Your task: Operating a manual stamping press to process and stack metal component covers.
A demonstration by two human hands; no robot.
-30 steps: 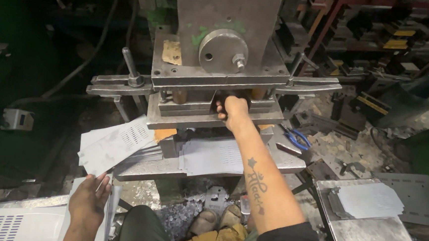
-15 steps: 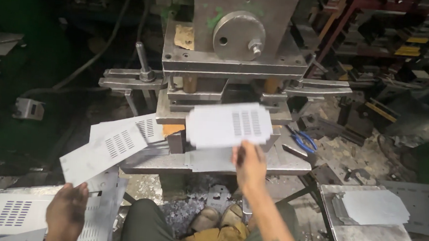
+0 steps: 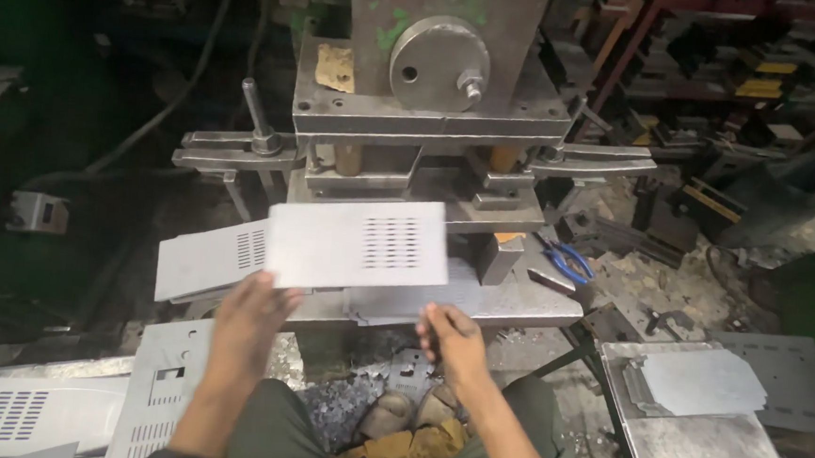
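A grey metal sheet (image 3: 359, 245) with a block of punched slots hovers flat in front of the press (image 3: 435, 89). My left hand (image 3: 251, 314) grips that sheet at its near left edge. Just below the sheet's near right corner is my right hand (image 3: 453, 336), fingers loosely apart and holding nothing. To the left, partly under the held sheet, another slotted sheet (image 3: 203, 262) rests on the press bed (image 3: 526, 302).
More punched sheets (image 3: 28, 413) lie at the lower left. A stack of blank cut sheets (image 3: 700, 379) sits on a metal table at the right. Blue-handled pliers (image 3: 566, 259) lie on the bed's right side. Scrap litters the floor around my feet (image 3: 405, 418).
My right hand drew the sheet out of the press die and let go. My left hand came up from the lower-left stack and took hold of the sheet.
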